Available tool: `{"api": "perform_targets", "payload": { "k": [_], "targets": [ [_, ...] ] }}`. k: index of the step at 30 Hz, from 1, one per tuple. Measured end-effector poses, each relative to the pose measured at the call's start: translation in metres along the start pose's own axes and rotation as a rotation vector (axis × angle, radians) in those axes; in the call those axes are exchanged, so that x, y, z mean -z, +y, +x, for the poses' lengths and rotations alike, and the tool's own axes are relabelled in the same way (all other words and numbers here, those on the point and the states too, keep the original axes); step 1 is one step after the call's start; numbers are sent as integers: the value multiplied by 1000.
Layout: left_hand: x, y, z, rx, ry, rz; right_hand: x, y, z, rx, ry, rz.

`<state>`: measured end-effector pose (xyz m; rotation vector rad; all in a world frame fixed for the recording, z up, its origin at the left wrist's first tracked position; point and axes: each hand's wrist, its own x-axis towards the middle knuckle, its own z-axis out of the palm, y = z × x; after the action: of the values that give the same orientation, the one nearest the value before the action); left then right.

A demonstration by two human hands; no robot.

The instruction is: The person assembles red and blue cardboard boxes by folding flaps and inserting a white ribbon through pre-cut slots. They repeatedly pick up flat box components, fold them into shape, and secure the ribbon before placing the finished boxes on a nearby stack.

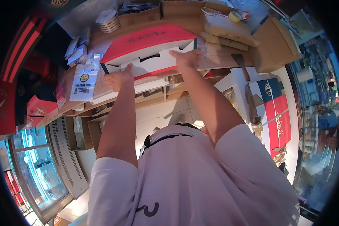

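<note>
A red cardboard box [139, 39] lies on the wooden counter in front of me, its white flaps [150, 64] facing me. A dark gap shows in the middle between the flaps. At the box's near left corner my left hand [119, 78] is closed, its thumb up against a white flap. My right hand [187, 59] grips the right end, thumb on the white card and fingers curled toward the dark side panel. The undersides of both hands' fingers are partly hidden.
Left of the box lies a clear plastic bag [84, 81] with a yellow smiley. Ribbon rolls [107, 20] and open cartons [139, 14] stand behind. To the right are a spatula-like tool [242, 67], a brown carton [273, 45] and a strapped red, white and blue box [277, 120].
</note>
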<state>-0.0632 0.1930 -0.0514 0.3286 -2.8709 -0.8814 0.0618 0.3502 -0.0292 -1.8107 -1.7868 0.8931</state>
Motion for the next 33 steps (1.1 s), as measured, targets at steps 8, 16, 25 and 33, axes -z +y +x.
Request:
{"api": "perform_targets", "payload": {
  "k": [8, 16, 25, 33],
  "targets": [
    [-14, -17, 16, -148, -109, -171, -29, 25, 17, 86, -11, 30],
    [41, -59, 55, 58, -879, -686, 48, 87, 69, -54, -755, 610],
    [-10, -87, 29, -537, -514, -883, 13, 82, 65, 297, -725, 669],
    [-35, -88, 21, -696, -424, -539, -1, 125, 89, 292, -716, 781]
  ]
}}
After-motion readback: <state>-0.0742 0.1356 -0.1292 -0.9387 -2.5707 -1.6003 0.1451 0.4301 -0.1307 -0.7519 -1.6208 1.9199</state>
